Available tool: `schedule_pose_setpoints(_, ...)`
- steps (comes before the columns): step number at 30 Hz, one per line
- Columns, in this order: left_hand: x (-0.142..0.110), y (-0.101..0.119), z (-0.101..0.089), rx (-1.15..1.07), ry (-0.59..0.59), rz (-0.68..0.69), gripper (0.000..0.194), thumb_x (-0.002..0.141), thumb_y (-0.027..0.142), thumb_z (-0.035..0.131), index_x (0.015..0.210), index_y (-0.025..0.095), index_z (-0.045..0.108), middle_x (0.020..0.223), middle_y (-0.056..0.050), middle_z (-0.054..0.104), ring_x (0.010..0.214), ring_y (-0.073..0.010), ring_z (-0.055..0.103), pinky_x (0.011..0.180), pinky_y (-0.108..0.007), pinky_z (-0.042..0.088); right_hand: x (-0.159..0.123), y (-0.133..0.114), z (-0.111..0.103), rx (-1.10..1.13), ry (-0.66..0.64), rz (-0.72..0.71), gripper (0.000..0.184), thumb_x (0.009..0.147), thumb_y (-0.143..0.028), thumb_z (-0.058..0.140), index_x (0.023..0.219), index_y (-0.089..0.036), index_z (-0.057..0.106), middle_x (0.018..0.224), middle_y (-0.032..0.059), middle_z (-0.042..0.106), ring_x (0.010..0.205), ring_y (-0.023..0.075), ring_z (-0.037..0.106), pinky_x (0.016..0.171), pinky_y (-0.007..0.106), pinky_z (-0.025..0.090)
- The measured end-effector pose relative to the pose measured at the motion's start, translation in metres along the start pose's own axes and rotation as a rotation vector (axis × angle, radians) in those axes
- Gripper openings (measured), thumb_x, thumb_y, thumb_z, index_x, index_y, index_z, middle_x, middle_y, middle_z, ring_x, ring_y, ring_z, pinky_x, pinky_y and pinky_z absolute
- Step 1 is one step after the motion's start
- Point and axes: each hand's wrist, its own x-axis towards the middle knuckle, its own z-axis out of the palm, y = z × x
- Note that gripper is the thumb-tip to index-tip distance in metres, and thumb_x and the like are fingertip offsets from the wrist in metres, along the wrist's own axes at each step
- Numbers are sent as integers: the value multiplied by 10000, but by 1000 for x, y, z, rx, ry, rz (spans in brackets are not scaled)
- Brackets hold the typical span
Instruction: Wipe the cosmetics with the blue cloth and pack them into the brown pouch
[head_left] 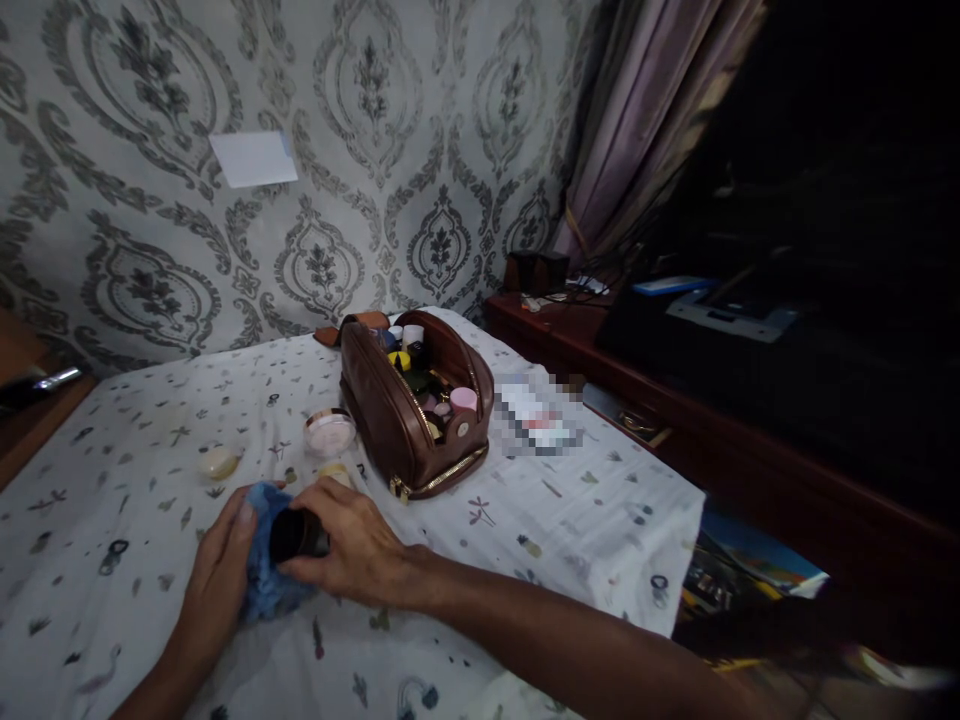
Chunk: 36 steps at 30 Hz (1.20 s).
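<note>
My right hand is closed around a small dark round container low on the table. My left hand presses a blue cloth against that container, fingers curled on the cloth. Both hands rest on a white patterned tablecloth. Just behind them stands an open brown leather pouch, filled with several small jars and tubes.
A round pale powder jar and a cream oval piece lie left of the pouch. A blurred flat item lies to its right. A dark wooden cabinet runs along the right, and patterned wallpaper is behind.
</note>
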Motion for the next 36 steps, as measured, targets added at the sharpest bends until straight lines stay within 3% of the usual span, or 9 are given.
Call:
schedule_pose_setpoints(3,0,4,0,-48,-185,16,488,794,620,601,1044,201,631,1007,-39,709,927,-221,659,841,-281,536,0,-1,1,-71,-41,40,513,739,-340,806,1188,-208,595,1116,68,601,962,244,631,840,377,517)
schedule_pose_setpoints(6,-1,9,2,-37,-245,35,455,773,562,649,1047,199,628,952,-21,703,852,-196,657,786,-256,540,0,1,2,-56,-31,59,525,766,-356,788,1218,-210,565,1150,75,602,996,247,632,863,379,510)
schedule_pose_setpoints(14,1,10,1,-45,-154,-14,438,837,643,546,846,207,586,699,31,578,659,-157,555,597,-226,484,0,-1,-2,-16,-70,49,618,768,-322,806,1279,-233,471,1213,71,596,1068,251,622,870,352,489)
schedule_pose_setpoints(23,1,9,3,-51,-161,2,455,861,666,517,801,216,552,697,34,546,665,-154,527,609,-225,463,-1,2,1,-36,-61,42,508,788,-332,783,1209,-223,521,1117,50,627,965,221,633,819,322,489)
schedule_pose_setpoints(36,-2,12,0,-41,-153,21,463,874,666,501,800,213,560,661,39,534,613,-149,515,561,-225,451,0,-4,-5,19,-92,98,539,776,-357,805,1225,-218,540,1038,37,660,851,200,639,783,315,504)
